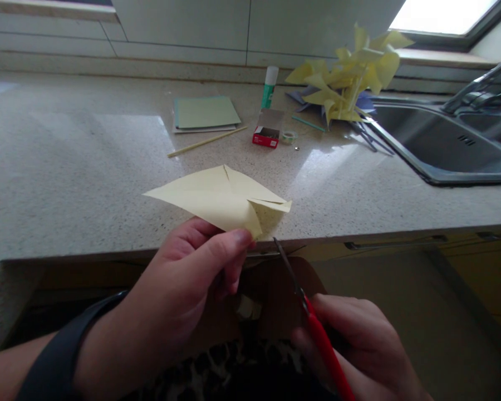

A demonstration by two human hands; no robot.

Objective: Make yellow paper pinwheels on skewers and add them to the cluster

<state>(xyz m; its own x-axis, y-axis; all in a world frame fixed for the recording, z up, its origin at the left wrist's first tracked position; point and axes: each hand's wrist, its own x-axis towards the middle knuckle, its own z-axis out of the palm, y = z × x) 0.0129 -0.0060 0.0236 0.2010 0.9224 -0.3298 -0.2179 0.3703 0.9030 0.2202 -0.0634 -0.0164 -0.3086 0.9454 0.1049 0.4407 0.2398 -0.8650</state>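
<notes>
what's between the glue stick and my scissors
From glue stick to scissors, the head view shows the red box, bare countertop, then part of the yellow paper.

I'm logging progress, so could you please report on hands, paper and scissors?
Left hand pinching cut paper. Right hand holding scissors, apart from it. Glue stick farther back, not obstructing.

Matt Paper, Polished Stone, Bright Metal

The sheet [209, 195] is made of smooth, matt paper, and the same dull paper is seen in the pinwheels [345, 106]. The scissors [313, 318] are built of dark metal blades [286, 263] and plastic-looking handles [326, 346]. The countertop [108, 167] is surfaced in speckled, stone-like material, polished so that light is mirrored in glossy patches. Brushed-looking metal is shown in the sink [426, 146], shinier metal in the tap [478, 84]. The stick [206, 142] is made of bare, matt wood; the glue stick [269, 92] is cased in smooth plastic; the box [265, 140] is seemingly formed of card.
</notes>
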